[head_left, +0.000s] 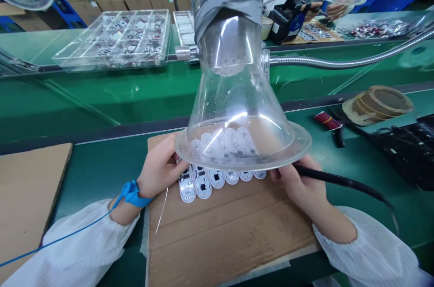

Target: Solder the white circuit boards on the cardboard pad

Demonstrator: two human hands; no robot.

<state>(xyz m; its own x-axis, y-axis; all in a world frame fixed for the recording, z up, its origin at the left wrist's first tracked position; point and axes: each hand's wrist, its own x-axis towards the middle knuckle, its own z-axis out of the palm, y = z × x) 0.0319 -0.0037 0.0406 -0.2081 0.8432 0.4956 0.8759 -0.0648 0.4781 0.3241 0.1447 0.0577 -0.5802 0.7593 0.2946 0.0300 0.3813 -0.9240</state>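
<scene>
My left hand (pixel 162 165), with a blue wrist strap (pixel 133 193), is closed at the left end of a row of white circuit boards (pixel 203 185). Its fingers pinch a thin silvery solder wire (pixel 162 210), whose tail hangs below the palm. On the right, my right hand (pixel 303 183) is closed around a soldering iron with a black cable (pixel 342 181); the hood hides its tip. The boards, rounded at their ends, lie side by side on a brown cardboard sheet (pixel 230 237). A clear funnel-shaped fume hood (pixel 237 97) hangs over them, and some boards show through it.
A divided clear tray (pixel 115 38) of small parts stands on the back ledge. At right are a round brown container (pixel 376 104), bundled red wires (pixel 327 120) and a black object (pixel 407 151). Another cardboard piece (pixel 30 192) lies left. Across the bench, a co-worker's hands (pixel 335 9) handle parts.
</scene>
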